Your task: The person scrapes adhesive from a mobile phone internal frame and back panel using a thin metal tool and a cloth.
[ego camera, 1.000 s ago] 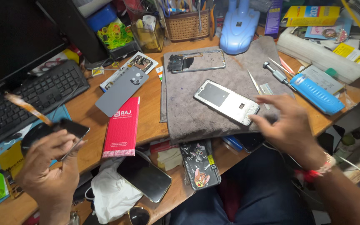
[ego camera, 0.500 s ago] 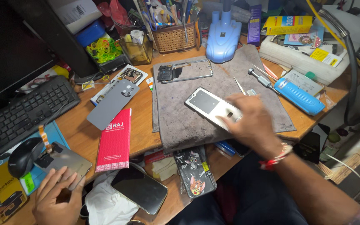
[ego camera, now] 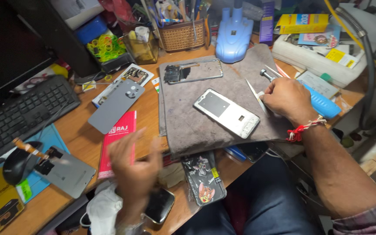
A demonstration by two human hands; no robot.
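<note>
My right hand [ego camera: 286, 98] rests on the right side of the grey cloth mat [ego camera: 188, 126], fingers closed on thin metal tweezers [ego camera: 253, 89]. Just left of it lies a white phone frame [ego camera: 226, 112], face up on the mat. A second, stripped phone frame [ego camera: 194, 71] lies at the mat's far edge. My left hand [ego camera: 133, 169] is blurred, fingers spread and holding nothing, over the desk's front edge near a red booklet [ego camera: 118, 139] and a black phone [ego camera: 158, 205]. A grey phone part [ego camera: 68, 172] with a flex cable lies beside the mouse [ego camera: 16, 161].
A grey back cover [ego camera: 116, 105], a cartoon phone case [ego camera: 203, 180] and a white mask [ego camera: 103, 209] lie on the wooden desk. Keyboard [ego camera: 22, 113] at left. A blue-handled screwdriver [ego camera: 323, 102], a blue stand [ego camera: 233, 32], a tool basket [ego camera: 181, 37] and boxes crowd the back and right.
My left hand set the grey phone part down by the mouse and swung right, now empty. My right hand left the white frame and moved right onto the tweezers.
</note>
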